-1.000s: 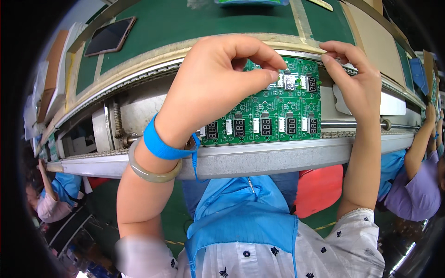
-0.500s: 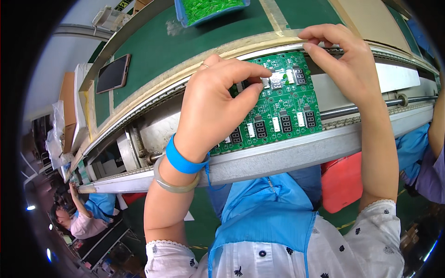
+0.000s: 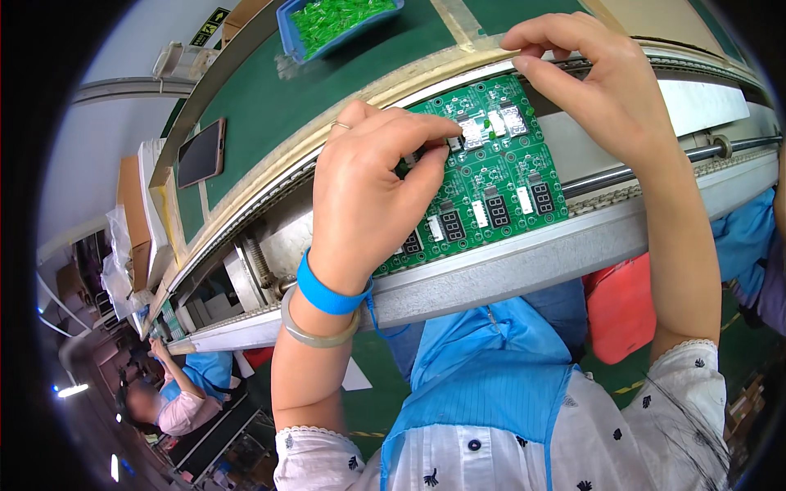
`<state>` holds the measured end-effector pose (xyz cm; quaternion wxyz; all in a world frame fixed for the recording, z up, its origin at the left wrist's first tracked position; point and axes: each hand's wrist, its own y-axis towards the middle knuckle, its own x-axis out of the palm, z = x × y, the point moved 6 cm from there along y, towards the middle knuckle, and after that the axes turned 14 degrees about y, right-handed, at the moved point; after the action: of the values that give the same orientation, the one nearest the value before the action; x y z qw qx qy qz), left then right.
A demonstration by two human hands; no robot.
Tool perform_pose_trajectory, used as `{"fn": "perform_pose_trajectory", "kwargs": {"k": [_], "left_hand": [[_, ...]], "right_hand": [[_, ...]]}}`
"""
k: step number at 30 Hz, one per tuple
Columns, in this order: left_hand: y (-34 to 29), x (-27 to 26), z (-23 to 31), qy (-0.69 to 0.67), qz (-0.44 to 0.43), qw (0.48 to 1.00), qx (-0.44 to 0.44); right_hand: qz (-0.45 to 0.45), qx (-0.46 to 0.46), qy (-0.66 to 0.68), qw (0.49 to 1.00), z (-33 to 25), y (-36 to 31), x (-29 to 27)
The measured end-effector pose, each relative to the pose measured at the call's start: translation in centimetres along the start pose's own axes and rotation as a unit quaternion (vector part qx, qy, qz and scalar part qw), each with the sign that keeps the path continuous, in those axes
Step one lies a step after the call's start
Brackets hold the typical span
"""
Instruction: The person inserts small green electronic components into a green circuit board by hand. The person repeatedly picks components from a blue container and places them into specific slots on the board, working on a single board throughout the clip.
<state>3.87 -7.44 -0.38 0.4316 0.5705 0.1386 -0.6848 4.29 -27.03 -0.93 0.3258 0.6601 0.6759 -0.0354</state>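
Observation:
A green circuit-board panel [image 3: 518, 162] lies across the conveyor rails, carrying several dark digit displays [image 3: 497, 210] and white connectors [image 3: 480, 214]. Over its left part is my left hand [image 3: 385, 168], thumb and forefinger bent together at the upper row; what they hold, if anything, is hidden. A small green LED [image 3: 491, 127] stands beside a connector in that row, and another LED [image 3: 530, 111] is by the right edge. My right hand [image 3: 594, 86] hovers past the panel's upper right corner, fingers curled, thumb and forefinger tips apart with nothing visible between them.
A blue bin [image 3: 288, 37] of green LEDs stands on the green table beyond the rail. A phone [image 3: 201, 153] lies at the left. The near metal rail [image 3: 491, 282] runs before me, and a steel shaft [image 3: 614, 177] continues right. Another person [image 3: 184, 401] sits far left.
The whole view has shifted and tilted slightly, with the bin moving left in it. Both hands keep nearly the same pose and place over the panel.

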Motion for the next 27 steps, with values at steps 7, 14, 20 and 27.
{"fn": "perform_pose_trajectory", "kwargs": {"k": [7, 14, 20, 27], "left_hand": [[-0.2, 0.1, 0.0, -0.008, -0.005, 1.0, -0.013], [-0.1, 0.1, 0.1, -0.009, -0.007, 1.0, -0.016], [-0.4, -0.3, 0.4, 0.037, 0.028, 0.999, 0.019], [1.0, -3.3, -1.9, 0.012, 0.111, 0.993, -0.04]], "right_hand": [[0.033, -0.003, 0.056, 0.998, -0.3, 0.4, -0.2], [0.031, -0.002, 0.058, 0.998, -0.3, 0.3, -0.4], [0.029, -0.024, 0.039, 0.999, -2.8, 0.2, -0.8], [-0.001, -0.025, 0.066, 0.998, -3.8, 2.9, 0.2]]}}
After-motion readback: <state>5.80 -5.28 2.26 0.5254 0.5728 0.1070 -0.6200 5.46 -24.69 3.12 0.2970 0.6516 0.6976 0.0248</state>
